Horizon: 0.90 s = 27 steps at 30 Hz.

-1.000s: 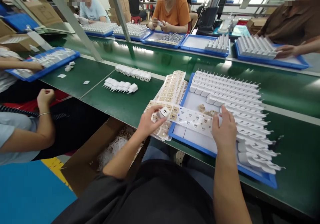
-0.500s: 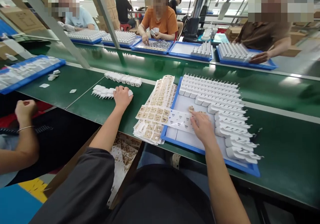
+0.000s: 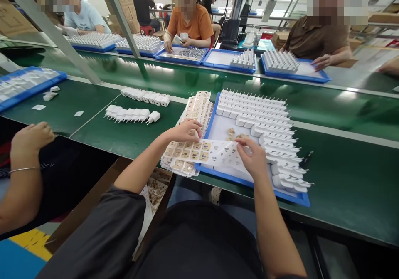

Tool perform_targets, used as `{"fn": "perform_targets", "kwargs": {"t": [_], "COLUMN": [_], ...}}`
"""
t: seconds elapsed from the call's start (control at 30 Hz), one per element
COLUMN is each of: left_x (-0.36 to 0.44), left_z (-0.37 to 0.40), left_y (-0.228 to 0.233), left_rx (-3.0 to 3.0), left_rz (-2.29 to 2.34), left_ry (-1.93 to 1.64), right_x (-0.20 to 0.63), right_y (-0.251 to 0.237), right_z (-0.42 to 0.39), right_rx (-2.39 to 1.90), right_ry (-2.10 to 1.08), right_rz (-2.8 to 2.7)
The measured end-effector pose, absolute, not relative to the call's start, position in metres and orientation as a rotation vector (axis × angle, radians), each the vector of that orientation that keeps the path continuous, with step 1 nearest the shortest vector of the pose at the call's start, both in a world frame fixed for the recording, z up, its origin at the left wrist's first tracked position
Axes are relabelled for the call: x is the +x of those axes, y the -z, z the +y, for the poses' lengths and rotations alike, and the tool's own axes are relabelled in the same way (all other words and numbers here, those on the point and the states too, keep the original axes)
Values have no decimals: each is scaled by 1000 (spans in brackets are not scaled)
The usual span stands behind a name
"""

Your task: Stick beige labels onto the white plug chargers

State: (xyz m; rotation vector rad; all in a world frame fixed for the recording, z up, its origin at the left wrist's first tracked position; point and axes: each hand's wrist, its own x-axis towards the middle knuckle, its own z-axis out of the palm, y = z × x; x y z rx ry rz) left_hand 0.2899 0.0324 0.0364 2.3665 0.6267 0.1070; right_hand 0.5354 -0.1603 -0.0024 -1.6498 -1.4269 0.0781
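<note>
A: Logging the change — half a second ago the left hand (image 3: 183, 130) was out at the near row of white chargers (image 3: 132, 114) on the green belt (image 3: 124, 137); now it is back, fingers lightly curled on the label sheet (image 3: 215, 152), holding nothing else that I am seeing.

B: So a charger was set down?

A: I am judging so. The row is ending in one lying slightly askew.

B: Right hand?

A: The right hand (image 3: 254, 158) is pinching at the sheet's right part, thumb and forefinger closing — on a label, I cannot tell.

B: Containers?

A: The blue tray (image 3: 249, 183) is carrying white chargers packed along its far and right sides, and the sheet's right part is lying over it. A stack of label sheets (image 3: 199, 108) is lying just left.
</note>
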Motion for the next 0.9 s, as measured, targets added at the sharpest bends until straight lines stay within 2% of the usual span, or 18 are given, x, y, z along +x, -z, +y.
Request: {"fn": "perform_targets", "kwargs": {"t": [0.13, 0.33, 0.5, 0.67, 0.9], "left_x": [288, 297, 302, 305, 307], "left_z": [20, 7, -4, -13, -15], "left_y": [-40, -34, -41, -48, -49], "left_rx": [2181, 2392, 2150, 1895, 1766], "left_rz": [548, 540, 626, 529, 416], "left_ry": [-47, -5, -7, -54, -52], "right_x": [531, 530, 514, 481, 477], "right_y": [-7, -9, -15, -21, -13], "right_z": [-171, -177, -180, -174, -168], "right_rx": [-1642, -1709, -1705, -1418, -1407], "right_ry": [-3, 139, 521, 349, 124], "right_rz": [-1458, -1553, -1611, -1822, -1821]}}
